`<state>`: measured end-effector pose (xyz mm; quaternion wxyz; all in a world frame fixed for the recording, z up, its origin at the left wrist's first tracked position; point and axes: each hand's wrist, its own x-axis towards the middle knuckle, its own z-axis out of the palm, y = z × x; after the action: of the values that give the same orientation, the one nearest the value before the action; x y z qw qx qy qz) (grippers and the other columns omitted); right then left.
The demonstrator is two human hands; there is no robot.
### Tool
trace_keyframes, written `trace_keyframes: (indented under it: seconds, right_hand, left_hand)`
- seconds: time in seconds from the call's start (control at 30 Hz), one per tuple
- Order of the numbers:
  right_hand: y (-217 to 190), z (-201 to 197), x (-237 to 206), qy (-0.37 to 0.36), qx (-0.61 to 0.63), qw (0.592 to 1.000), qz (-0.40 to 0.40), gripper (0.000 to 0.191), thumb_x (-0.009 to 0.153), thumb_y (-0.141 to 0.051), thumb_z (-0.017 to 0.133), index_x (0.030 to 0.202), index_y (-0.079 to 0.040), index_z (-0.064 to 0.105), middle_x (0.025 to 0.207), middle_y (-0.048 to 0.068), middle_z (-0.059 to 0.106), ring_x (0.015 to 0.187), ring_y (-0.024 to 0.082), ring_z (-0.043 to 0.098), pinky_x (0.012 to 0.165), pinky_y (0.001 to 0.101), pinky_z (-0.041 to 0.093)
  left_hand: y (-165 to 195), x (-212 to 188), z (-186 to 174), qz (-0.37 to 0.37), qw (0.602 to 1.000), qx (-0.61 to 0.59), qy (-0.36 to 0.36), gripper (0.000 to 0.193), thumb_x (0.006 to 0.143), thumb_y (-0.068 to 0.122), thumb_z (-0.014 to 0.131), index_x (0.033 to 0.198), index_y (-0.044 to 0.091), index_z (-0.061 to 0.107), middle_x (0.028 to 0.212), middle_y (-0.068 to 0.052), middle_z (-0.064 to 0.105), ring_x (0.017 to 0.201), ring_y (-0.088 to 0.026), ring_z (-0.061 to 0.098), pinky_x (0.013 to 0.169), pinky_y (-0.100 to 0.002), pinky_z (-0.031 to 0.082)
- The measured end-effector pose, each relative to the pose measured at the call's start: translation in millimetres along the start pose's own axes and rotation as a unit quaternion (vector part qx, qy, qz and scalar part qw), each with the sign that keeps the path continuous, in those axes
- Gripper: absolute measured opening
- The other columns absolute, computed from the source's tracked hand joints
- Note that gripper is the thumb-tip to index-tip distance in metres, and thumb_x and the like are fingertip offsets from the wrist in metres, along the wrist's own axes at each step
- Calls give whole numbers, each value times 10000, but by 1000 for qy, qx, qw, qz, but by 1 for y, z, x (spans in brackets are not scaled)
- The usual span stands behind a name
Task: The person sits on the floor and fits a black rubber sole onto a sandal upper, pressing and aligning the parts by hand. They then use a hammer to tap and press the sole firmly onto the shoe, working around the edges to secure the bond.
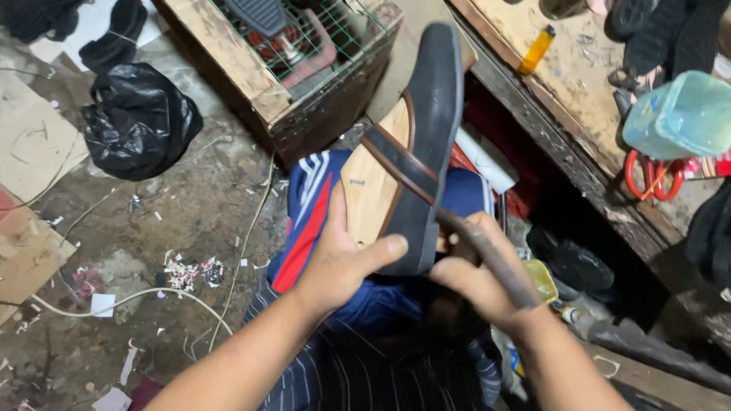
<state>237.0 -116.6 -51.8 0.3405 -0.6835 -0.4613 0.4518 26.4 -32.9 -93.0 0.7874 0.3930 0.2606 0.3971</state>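
A shoe (426,137) lies sole-up across my lap, its dark sole facing the camera and a pale wooden last showing inside the brown-edged upper. My left hand (343,255) grips the heel end, thumb pressed across the sole. My right hand (476,278) is closed around a dark, worn tool handle (487,251) whose tip meets the shoe's edge near the heel. My blue, red and white shorts (312,205) show under the shoe.
A wooden crate with wire mesh (304,53) stands just ahead. A black plastic bag (137,122) sits on the littered floor at left. At right a workbench (579,99) carries a yellow lighter (537,49), a pale green plastic container (681,114) and red-handled scissors (651,179).
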Motion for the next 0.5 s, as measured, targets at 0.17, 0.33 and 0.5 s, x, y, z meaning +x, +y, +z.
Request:
trace_keyframes:
  seconds: [0.17,0.33,0.5]
  right_hand:
    - [-1,43,5,-23,167,981,-99,482,747,-135,882,927,-104,436,1191,44,604,1037,114,555,953,299,468]
    - [11,86,24,-35,95,989,-107,505,751,-111,896,935,-104,425,1170,69,600,953,129,516,868,309,466]
    - [27,79,31,45,-57,981,-181,315,883,-159,781,1019,-54,518,1290,108,626,1079,148,608,918,288,491]
  left_hand:
    - [28,13,-38,45,998,-27,-26,611,949,177,704,1457,20,404,1392,-91,558,1318,-197,550,1152,-380,444]
    - [28,76,-96,6,999,-31,-7,426,1022,406,610,1216,28,590,1089,-60,667,984,-138,665,890,-324,568]
    - [16,88,-107,-29,998,56,12,443,996,425,655,1116,1,609,968,-54,686,836,-116,660,744,-291,575]
